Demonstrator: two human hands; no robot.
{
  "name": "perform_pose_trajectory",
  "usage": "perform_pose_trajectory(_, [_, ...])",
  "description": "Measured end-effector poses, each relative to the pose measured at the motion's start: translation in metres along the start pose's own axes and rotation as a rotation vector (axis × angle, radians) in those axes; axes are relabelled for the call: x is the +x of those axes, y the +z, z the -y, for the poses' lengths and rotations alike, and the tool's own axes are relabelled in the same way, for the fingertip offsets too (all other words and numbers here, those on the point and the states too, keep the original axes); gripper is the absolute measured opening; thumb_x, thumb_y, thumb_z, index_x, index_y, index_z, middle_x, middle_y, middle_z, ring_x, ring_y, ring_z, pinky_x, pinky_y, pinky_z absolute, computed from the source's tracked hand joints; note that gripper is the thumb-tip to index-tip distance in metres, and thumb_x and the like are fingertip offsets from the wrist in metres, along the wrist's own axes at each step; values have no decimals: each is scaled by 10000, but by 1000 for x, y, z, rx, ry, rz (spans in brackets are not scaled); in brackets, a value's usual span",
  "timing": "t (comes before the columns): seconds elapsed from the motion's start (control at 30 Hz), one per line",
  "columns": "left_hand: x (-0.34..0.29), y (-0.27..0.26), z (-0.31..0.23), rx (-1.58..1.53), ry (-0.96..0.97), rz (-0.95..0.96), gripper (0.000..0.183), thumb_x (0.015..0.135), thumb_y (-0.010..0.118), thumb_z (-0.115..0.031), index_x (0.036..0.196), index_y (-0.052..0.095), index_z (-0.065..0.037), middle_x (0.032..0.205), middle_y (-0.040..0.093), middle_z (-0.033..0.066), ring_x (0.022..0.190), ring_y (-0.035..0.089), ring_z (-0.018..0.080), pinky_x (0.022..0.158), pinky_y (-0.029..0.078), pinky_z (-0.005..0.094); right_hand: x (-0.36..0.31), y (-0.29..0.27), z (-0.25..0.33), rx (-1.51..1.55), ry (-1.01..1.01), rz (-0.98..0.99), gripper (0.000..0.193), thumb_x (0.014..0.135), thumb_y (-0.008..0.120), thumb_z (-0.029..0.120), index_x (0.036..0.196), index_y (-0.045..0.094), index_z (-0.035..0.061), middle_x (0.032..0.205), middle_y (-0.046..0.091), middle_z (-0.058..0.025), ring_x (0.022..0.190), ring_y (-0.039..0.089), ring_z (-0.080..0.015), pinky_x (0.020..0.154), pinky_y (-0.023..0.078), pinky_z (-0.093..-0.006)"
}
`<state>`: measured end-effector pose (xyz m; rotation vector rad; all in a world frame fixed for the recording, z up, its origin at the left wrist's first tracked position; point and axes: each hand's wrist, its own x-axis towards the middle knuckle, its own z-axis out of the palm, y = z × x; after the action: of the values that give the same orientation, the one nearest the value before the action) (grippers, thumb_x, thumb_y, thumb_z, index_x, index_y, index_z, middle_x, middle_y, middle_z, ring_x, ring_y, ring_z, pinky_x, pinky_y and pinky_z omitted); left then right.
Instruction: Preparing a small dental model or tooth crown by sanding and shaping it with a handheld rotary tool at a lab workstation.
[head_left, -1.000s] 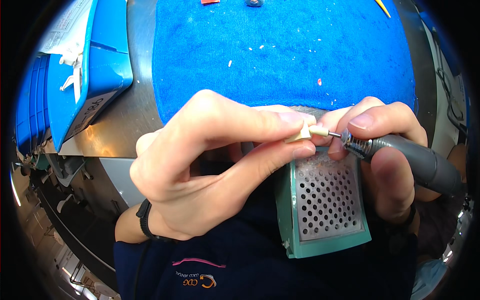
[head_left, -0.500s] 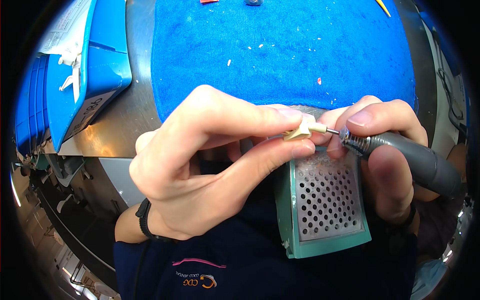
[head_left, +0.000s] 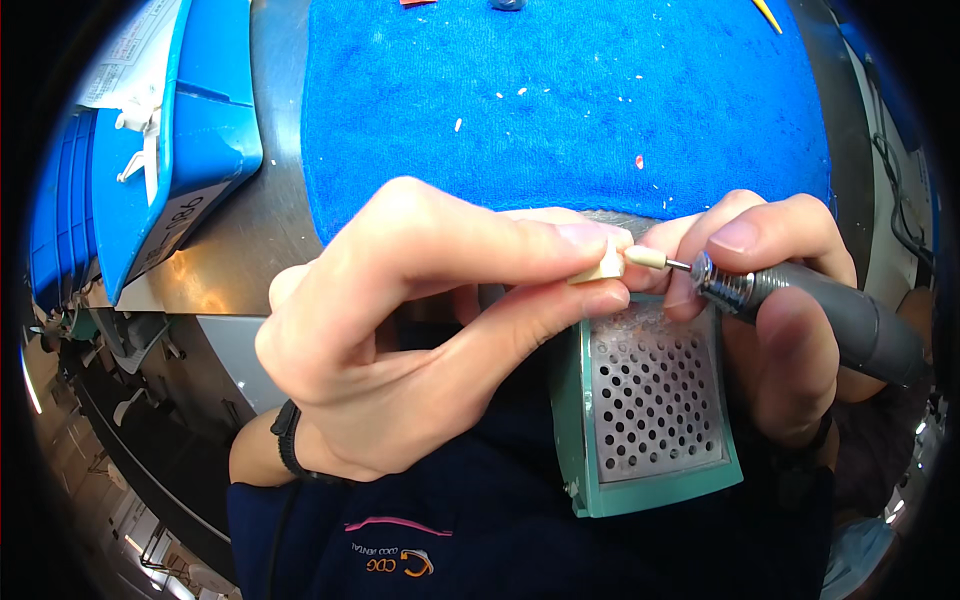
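Note:
Pinched between the thumb and index finger of my left hand [head_left: 345,325] is a small cream-coloured dental piece [head_left: 609,264], mostly covered by the fingertips. My right hand [head_left: 798,345] is wrapped round a dark grey rotary handpiece [head_left: 830,310]. From its front end, past a coiled spring, a thin metal shank carries a pale, rounded grinding tip [head_left: 645,257]. This tip points left and appears to touch the right side of the piece. Below both hands stands a green box with a perforated metal top [head_left: 660,410], dusty at its far end.
A blue towel [head_left: 560,120] with pale crumbs covers the metal bench [head_left: 275,230] beyond my hands. At the left stands a blue bin [head_left: 215,130] holding paper and white parts. A yellow stick [head_left: 767,15] lies at the far right, a cable [head_left: 890,180] beyond it.
The handpiece and my right hand have shifted slightly to the right. The grinding tip now lies by the right edge of the piece, which looks turned in my left fingers.

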<state>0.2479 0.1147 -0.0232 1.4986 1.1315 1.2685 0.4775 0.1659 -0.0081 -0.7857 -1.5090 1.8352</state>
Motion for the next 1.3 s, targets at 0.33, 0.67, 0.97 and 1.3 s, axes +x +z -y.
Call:
perform_pose_trajectory(0.33, [3,0,7,-95,118,31,346,823,705,233,1069,550,46,977,704,316,946,749,379,832,658,463,1,0,-8,-2,-82,29,368,1072,499,346,1209,526,5,945,591,-148,981,635,-275,912,528,-426])
perform_pose_trajectory(0.67, [1,2,2,-54,35,-20,360,808,736,221,1066,560,41,969,716,279,945,753,341,834,652,442,-1,2,-2,-56,-40,22,389,1075,483,366,1233,523,13,946,594,-151,943,621,-238,892,525,-402])
perform_pose_trajectory(0.97, [1,0,-2,61,19,-20,379,782,790,185,1053,566,42,974,730,242,923,761,291,824,650,389,0,-1,0,-62,-17,36,400,1079,488,379,1239,523,13,955,595,-148,950,618,-240,886,521,-395])
perform_pose_trajectory(1.3, [1,2,-4,63,-35,-27,382,776,806,171,1047,571,39,974,731,235,911,761,275,808,645,361,-1,-3,-1,-58,-31,54,396,1083,486,368,1244,514,7,967,596,-150,971,614,-239,901,517,-403])
